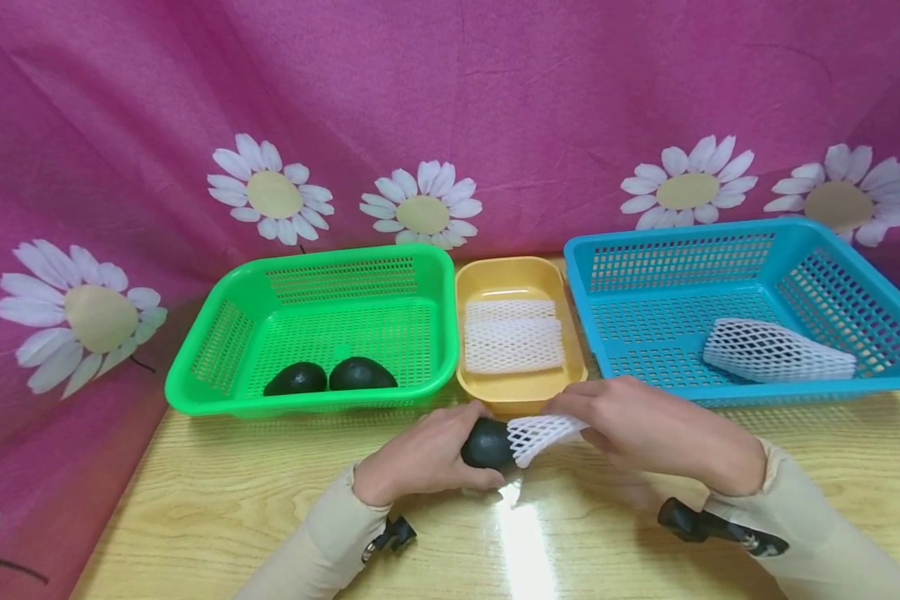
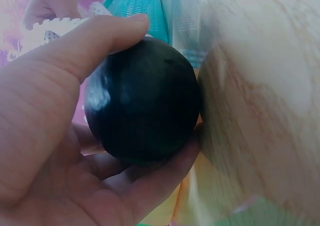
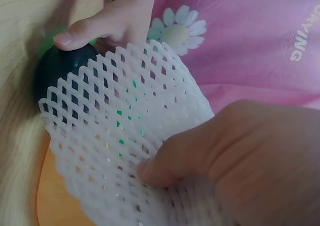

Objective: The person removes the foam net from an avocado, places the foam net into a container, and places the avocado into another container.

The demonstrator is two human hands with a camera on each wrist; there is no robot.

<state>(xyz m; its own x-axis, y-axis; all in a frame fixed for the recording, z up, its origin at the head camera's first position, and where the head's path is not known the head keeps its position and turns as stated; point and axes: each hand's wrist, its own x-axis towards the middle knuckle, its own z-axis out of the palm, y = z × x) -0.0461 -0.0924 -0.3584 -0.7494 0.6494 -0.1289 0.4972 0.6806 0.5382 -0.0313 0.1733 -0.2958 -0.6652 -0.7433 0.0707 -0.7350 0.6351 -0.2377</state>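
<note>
My left hand (image 1: 438, 450) grips a dark avocado (image 1: 487, 443) close over the table, thumb on one side and fingers curled round the other. In the left wrist view the avocado (image 2: 145, 100) shows its smooth, rounded end. From the right, my right hand (image 1: 645, 429) pinches a white foam net sleeve (image 1: 543, 433), whose open end overlaps the avocado's right end. Seen from the right wrist, the net (image 3: 125, 116) spreads wide with the thumb pressed on it, and its mouth lies over part of the avocado (image 3: 65, 68).
Behind the left hand, a green basket (image 1: 315, 402) holds two avocados (image 1: 362, 374). A yellow tray (image 1: 513, 390) in the middle carries flat foam nets (image 1: 513, 343). At right, a blue basket (image 1: 667, 237) contains a net-covered item (image 1: 776, 350). A pink flowered cloth (image 1: 532, 108) hangs behind.
</note>
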